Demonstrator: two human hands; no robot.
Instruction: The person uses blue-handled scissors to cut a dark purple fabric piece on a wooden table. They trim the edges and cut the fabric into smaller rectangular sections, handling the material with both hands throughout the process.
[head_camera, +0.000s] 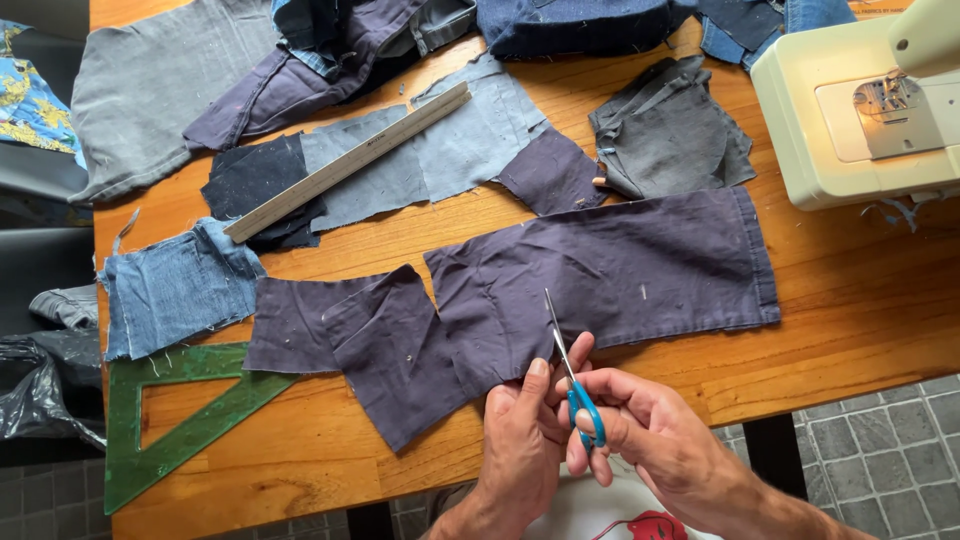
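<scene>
Head view, hands: right hand closed through the blue loops of small blue-handled steel scissors, blades close together and pointing away over the cloth; left hand pinching the near edge of the long dark purple woven cloth panel right beside the blades.
Head view, cloth: lying flat across the orange-brown wooden bench, overlapping a smaller dark purple patch on its left.
Head view, surroundings: green transparent plastic set square, pale blue denim scrap, long grey metal ruler, cream sewing machine.
Risk, fingers: left thumb touching the blade side; likely nick on closing.
Risk, cloth: loose pinch; edge apt to slip, cut wandering.
Risk, layers: overlapped patch possibly snipped too.
</scene>
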